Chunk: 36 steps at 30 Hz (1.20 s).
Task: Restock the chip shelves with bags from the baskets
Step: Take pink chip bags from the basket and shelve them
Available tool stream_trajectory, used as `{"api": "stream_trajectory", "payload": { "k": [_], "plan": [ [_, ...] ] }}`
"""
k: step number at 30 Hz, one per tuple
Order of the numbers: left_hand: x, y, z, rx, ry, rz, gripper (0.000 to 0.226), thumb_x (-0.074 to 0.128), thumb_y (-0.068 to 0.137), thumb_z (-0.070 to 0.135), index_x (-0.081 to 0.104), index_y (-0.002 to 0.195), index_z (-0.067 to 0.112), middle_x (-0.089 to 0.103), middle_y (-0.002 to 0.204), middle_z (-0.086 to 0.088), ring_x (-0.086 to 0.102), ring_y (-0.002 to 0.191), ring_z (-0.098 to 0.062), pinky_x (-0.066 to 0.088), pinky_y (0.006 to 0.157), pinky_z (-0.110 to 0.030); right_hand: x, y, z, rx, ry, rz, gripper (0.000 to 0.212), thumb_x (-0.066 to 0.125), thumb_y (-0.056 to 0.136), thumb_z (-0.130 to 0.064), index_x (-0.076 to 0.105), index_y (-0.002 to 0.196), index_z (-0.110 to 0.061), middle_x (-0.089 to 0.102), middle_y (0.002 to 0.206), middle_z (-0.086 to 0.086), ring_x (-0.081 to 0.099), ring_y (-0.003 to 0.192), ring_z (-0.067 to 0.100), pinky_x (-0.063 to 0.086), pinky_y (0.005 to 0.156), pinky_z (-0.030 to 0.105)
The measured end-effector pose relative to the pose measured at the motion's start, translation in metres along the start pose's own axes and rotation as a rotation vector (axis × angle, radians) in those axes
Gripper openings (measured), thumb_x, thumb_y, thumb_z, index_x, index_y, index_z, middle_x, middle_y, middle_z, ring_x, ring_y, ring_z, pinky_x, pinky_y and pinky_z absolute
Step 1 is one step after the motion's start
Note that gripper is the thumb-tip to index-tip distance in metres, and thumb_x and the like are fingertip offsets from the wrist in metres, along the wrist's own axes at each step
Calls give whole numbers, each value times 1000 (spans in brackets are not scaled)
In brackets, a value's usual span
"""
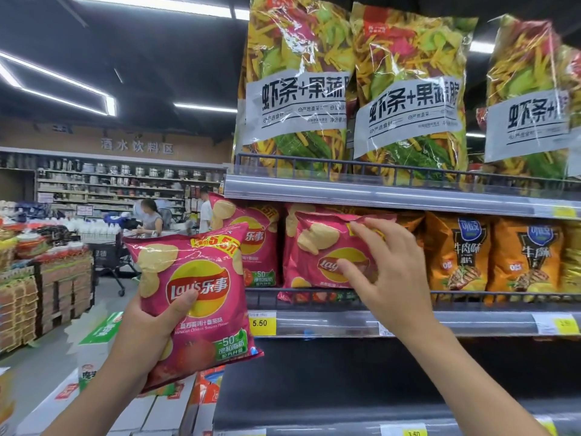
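My left hand [151, 322] grips a pink Lay's chip bag [195, 297] upright in front of the shelf's left end, thumb across its front. On the middle shelf [345, 322] my right hand [383, 272] pinches a second pink Lay's bag [317, 247] by its top edge and front, with the bag leaning over the wire rail. To its left another pink bag [251, 240] stands on the same shelf. No basket is in view.
Orange beef-flavour chip bags [459, 253] fill the shelf to the right. Large bags of mixed veggie crisps [295, 89] stand on the top shelf. The shelf below is dark. Boxes [157, 410] and stacked goods [47, 294] line the aisle at left, with people at a cart [151, 218] beyond.
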State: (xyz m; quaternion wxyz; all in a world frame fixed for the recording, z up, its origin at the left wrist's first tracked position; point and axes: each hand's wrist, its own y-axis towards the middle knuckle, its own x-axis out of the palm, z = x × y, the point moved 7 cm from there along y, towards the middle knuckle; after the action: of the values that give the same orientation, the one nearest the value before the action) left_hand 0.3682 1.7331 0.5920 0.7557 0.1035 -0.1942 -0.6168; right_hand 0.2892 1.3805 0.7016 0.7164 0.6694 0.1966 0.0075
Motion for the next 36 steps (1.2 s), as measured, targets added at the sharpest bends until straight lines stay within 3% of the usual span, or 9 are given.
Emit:
{"api": "stream_trajectory", "payload": {
  "k": [5, 9, 13, 19, 22, 25, 28, 31, 36],
  "plan": [
    [-1, 1, 3, 11, -16, 3, 51, 85, 68, 39, 62, 113, 29, 79, 102, -10, 78, 82, -36, 62, 80, -60, 32, 7, -1, 99, -80, -174, 77, 42, 89, -79, 45, 149, -31, 43, 152, -5, 35, 144, 17, 39, 112, 45],
    [0, -1, 7, 25, -25, -5, 72, 96, 54, 60, 62, 112, 35, 80, 94, -3, 79, 78, -32, 63, 76, -54, 43, 19, -5, 160, -113, -190, 80, 35, 87, -85, 47, 145, -32, 46, 150, -4, 36, 143, 20, 41, 112, 50],
    [1, -1, 8, 15, -39, -12, 52, 90, 67, 46, 60, 108, 37, 79, 98, -5, 79, 79, -32, 62, 70, -46, 40, 31, -16, 150, -242, -90, 70, 39, 87, -81, 56, 130, -29, 54, 138, -3, 43, 137, 22, 27, 119, 56],
    [-2, -3, 15, 22, -45, 3, 59, 93, 60, 53, 59, 106, 37, 79, 98, -8, 78, 79, -33, 61, 66, -42, 43, 28, -29, 100, -228, 5, 66, 61, 91, -57, 43, 150, -32, 54, 138, 8, 48, 131, 28, 41, 108, 48],
    [-5, -1, 15, 18, -1, -9, 98, 90, 24, 80, 60, 107, 39, 80, 90, 0, 79, 75, -29, 63, 61, -41, 49, 26, -35, 71, -240, -19, 58, 55, 98, -49, 41, 153, -37, 50, 145, 13, 44, 136, 33, 37, 114, 53],
    [-12, 3, 12, 17, 20, 5, 109, 84, 12, 86, 60, 108, 39, 80, 89, 2, 79, 75, -29, 63, 63, -43, 55, 27, -35, 95, -248, -82, 56, 38, 102, -60, 36, 154, -42, 47, 151, 9, 39, 142, 31, 30, 118, 57],
    [-7, 2, 17, 40, 25, -10, 93, 91, 28, 77, 60, 106, 38, 80, 88, 1, 79, 75, -30, 62, 62, -40, 59, 28, -35, 154, -209, -124, 59, 25, 100, -68, 34, 154, -44, 42, 155, 4, 31, 147, 28, 25, 118, 61],
    [-3, 0, 21, 47, -2, 0, 44, 87, 70, 43, 59, 103, 35, 78, 95, -6, 78, 77, -32, 60, 64, -38, 64, 34, -34, 210, -194, -143, 60, 20, 101, -65, 38, 153, -41, 41, 156, 4, 29, 148, 28, 23, 118, 61],
    [-4, 4, 21, 55, 14, 0, 42, 82, 70, 42, 60, 105, 38, 78, 100, -5, 79, 78, -28, 62, 65, -41, 70, 44, -28, 300, -162, -122, 56, 34, 102, -59, 48, 145, -27, 50, 146, 7, 38, 141, 31, 30, 114, 60]
  ]
}}
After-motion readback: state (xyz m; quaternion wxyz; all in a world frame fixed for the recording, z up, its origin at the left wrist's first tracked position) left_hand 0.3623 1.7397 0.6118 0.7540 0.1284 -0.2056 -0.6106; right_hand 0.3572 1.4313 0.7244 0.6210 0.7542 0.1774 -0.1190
